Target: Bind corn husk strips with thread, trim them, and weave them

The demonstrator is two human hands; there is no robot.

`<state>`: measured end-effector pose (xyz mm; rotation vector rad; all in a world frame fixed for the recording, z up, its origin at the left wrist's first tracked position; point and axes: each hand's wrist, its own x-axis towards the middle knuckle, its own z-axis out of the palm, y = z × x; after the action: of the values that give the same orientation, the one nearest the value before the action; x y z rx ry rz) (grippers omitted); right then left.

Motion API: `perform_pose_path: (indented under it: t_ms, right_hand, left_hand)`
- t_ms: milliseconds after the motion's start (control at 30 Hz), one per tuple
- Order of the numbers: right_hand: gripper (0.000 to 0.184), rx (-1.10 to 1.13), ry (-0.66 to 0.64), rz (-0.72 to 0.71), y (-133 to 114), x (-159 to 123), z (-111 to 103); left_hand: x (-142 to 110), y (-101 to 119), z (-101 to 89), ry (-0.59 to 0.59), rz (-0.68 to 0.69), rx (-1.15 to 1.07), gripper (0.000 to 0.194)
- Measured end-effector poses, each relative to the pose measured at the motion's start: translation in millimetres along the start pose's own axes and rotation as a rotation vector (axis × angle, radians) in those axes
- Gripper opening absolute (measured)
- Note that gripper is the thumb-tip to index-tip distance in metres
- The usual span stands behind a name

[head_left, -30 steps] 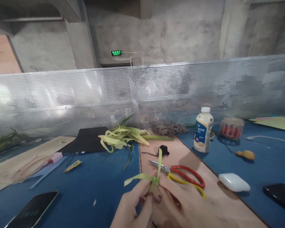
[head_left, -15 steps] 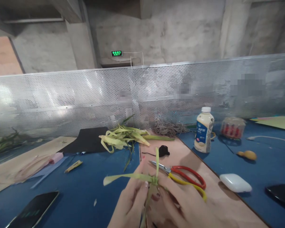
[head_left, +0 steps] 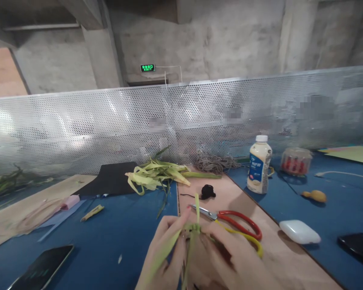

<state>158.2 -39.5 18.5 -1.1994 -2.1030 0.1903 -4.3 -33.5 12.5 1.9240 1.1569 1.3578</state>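
Note:
Between my fingertips is a small knot of pale green corn husk strips [head_left: 195,228]. One strip stands upright from it, and others hang down between my hands. My left hand [head_left: 165,257] is closed at the strips' left side, its index finger stretched forward, with a blurred strip lying across its back. My right hand [head_left: 232,255] pinches the knot from the right. Just beyond the right hand lie scissors [head_left: 226,223] with one red and one yellow handle. A small bundle of black cord [head_left: 208,192] rests behind them.
A pile of corn husks [head_left: 157,175] lies beside black paper [head_left: 111,179] and grey cord [head_left: 216,162]. On the right stand a bottle [head_left: 259,167], a white case [head_left: 299,232] and a dark object [head_left: 358,247]. A phone [head_left: 44,268] lies at left. A perforated metal screen [head_left: 109,129] closes the back.
The strip that stuck out to the left has swung down over my left hand. My left index finger has stretched forward. My right hand stays almost in place at the knot.

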Motion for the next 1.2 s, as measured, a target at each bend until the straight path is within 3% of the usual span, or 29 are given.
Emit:
perform_pose_path:
  t_ms: [233, 367, 567, 767, 867, 1033, 1200]
  right_hand:
    - [0.022, -0.023, 0.043, -0.025, 2, 1, -1]
    - [0.024, -0.094, 0.015, -0.058, -1, 1, -4]
    - [0.025, -0.056, 0.007, -0.049, 0, -3, 4]
    - [0.02, 0.321, 0.124, 0.086, 4, 2, 2]
    - [0.024, 0.521, 0.029, 0.233, 4, 11, -3]
    - [0.018, 1.169, -0.175, 0.372, 5, 17, 5]
    - [0.013, 1.419, -0.182, 0.322, 3, 14, 12]
  left_hand:
    - [2, -2, 2.8, -0.068, -0.275, -0.407, 0.028]
    - [-1, 2, 7.2, -0.035, -0.293, -0.508, 0.024]
    - [0, 5, 8.4, -0.021, -0.252, -0.449, 0.014]
    - [2, -2, 8.4, -0.018, -0.318, -0.472, 0.014]
    - [1, -6, 9.8, -0.079, -0.376, -0.609, 0.019]
    - [-1, -3, 12.9, -0.243, -0.405, -0.69, 0.028]
    - [1, 2, 16.9, -0.14, -0.329, -0.585, 0.029]
